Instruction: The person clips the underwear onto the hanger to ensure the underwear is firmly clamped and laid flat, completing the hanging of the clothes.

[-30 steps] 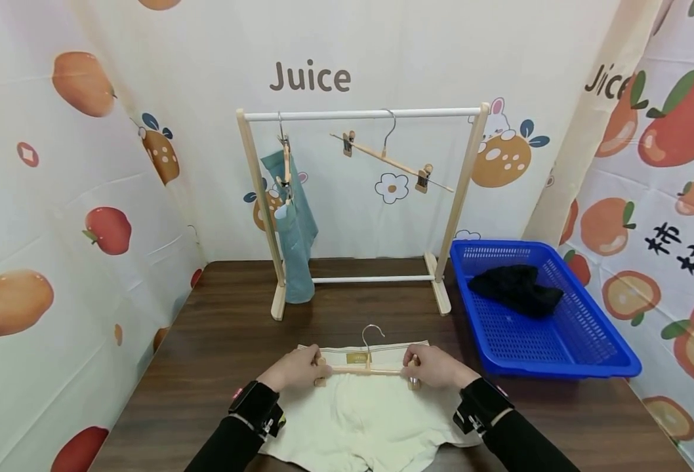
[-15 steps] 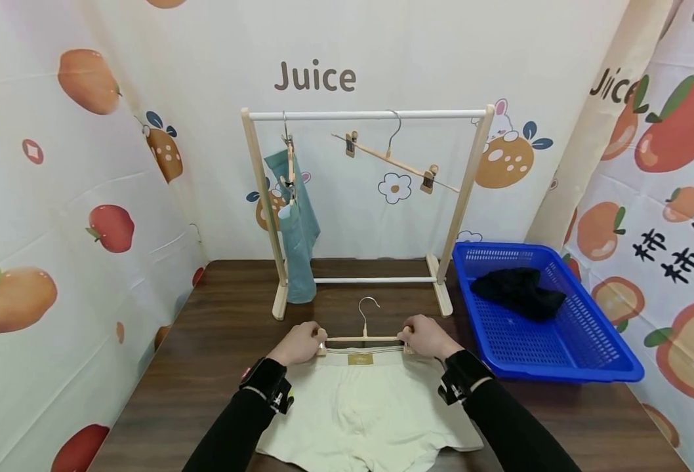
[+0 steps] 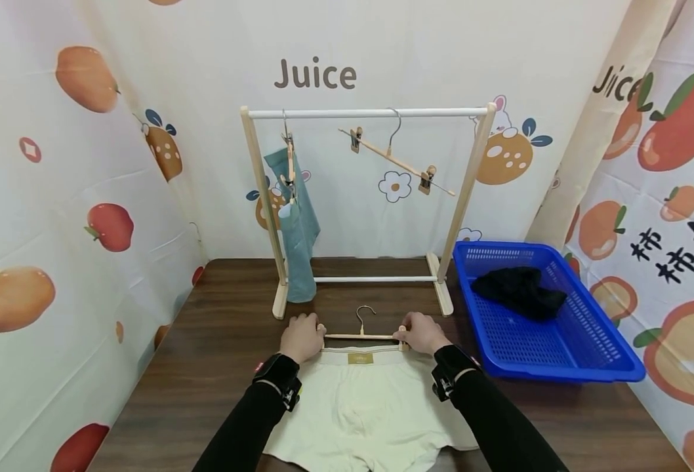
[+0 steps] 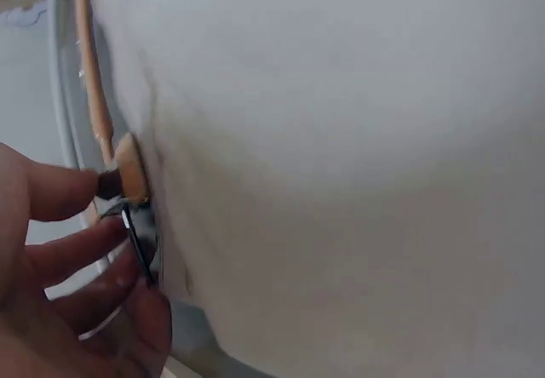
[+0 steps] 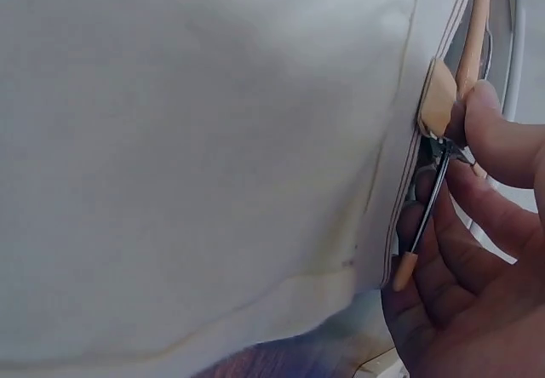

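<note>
Between left fingers (image 4: 77, 253) and right fingers (image 5: 496, 212), the wooden hanger (image 3: 353, 337).

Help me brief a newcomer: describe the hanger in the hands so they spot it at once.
On the brown table, in front of the rack, pale shorts lie flat. At their waistband is the wooden hanger, hook toward the rack. It alone has its clips pinched by the left hand and right hand; the other two hangers hang from the rack.
</note>
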`<state>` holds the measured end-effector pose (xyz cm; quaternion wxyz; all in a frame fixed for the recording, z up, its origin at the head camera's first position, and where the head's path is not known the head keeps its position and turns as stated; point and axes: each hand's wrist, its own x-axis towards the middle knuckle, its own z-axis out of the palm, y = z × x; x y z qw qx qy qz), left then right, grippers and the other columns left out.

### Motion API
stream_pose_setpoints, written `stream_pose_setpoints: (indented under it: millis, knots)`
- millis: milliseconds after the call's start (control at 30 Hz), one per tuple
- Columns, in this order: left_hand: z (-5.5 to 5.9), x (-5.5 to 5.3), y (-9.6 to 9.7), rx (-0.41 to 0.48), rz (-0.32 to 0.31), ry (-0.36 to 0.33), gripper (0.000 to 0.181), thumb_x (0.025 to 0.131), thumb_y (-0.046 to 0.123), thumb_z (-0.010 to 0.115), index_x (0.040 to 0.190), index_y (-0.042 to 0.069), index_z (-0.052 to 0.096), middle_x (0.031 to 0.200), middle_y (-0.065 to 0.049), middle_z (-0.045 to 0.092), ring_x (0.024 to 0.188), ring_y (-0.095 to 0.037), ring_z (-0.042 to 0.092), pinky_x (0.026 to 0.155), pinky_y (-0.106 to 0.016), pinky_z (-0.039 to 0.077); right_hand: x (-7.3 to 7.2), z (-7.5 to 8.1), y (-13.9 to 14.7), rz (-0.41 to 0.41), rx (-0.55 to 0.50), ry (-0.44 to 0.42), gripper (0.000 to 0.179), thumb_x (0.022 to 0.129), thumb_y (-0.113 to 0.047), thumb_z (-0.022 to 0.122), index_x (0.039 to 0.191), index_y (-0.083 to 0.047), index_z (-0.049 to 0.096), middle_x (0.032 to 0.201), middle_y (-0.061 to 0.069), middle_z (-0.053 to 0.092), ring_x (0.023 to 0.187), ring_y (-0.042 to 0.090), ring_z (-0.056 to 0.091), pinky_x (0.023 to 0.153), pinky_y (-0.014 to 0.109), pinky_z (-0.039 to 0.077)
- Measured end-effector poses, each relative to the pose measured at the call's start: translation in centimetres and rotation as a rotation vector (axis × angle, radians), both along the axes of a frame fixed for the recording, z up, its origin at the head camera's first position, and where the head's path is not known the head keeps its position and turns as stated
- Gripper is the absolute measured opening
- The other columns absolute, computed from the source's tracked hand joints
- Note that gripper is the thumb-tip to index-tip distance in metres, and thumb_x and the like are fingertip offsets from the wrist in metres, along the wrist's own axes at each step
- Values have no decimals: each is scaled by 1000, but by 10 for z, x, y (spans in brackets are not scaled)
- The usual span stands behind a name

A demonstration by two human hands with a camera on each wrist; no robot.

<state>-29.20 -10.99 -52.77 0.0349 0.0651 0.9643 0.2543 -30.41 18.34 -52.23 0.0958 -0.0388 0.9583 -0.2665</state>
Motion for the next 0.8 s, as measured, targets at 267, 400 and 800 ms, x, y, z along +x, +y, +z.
stream_pose_setpoints:
  millis: [267,400,800]
  knots:
    - [9,17,43,-363,-63,313,30,89,16,74,113,0,64,105,-19,61,98,-37,60,80,-48,52,-4,4,-1,71,-2,-24,17,96,-21,73,96,-8,63,81,2,62,74,18,57,70,37,47]
    - [21,21,76,-303,-290,192,23,94,18,71,113,5,67,105,-13,64,96,-30,65,77,-43,55,-8,9,0,96,-28,-40,13,99,-15,67,92,-5,63,76,2,61,69,17,56,66,33,46]
    - [-2,17,119,-249,-376,167,24,90,36,79,92,14,69,97,-5,63,84,-22,66,70,-37,55,-14,23,0,95,-102,-75,11,95,-9,69,91,-2,63,78,5,62,67,17,58,63,31,46]
